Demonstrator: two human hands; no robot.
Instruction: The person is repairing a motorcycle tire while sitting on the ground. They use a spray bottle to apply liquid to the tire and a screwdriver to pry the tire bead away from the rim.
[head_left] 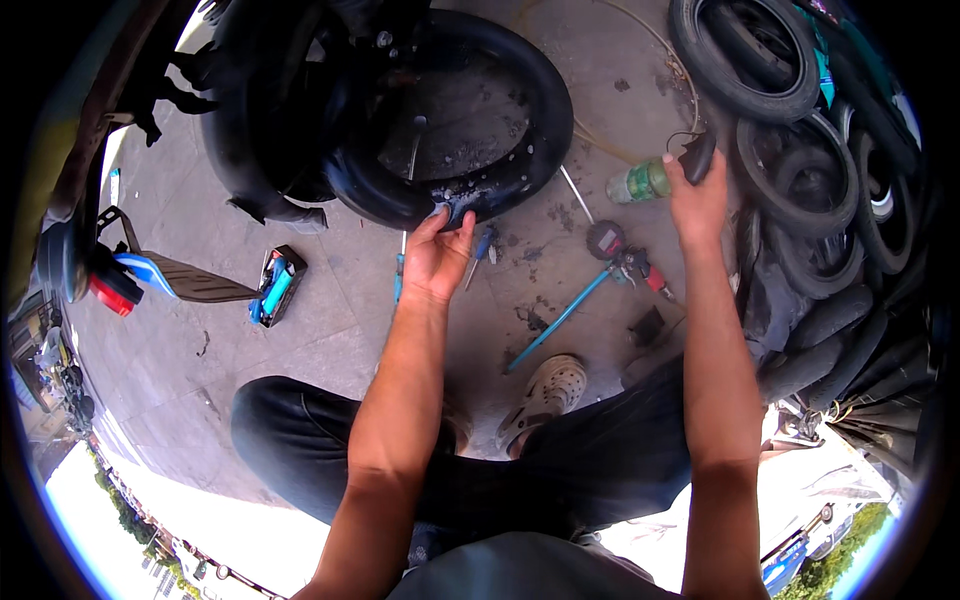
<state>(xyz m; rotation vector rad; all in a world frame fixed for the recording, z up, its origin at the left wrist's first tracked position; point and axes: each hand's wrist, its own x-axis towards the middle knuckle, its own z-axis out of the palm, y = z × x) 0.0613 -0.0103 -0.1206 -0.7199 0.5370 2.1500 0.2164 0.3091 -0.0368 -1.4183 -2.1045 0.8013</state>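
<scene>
left hand pinching a glossy black tube, right hand closed round a dark object
the tube spreads beyond the left grip, a ring with no end to point; its pinched stretch runs left to right across the fingers. i'd hold that pinch steady so it won't roll. a green bottle sits just left of the right grip.

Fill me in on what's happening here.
A person is sitting or squatting over a black inner tube, the left hand holding its near edge, where pale spots show on the surface. The right hand is out to the side, holding a dark object right by a green bottle. A round gauge and a screwdriver lie on the ground between.
</scene>
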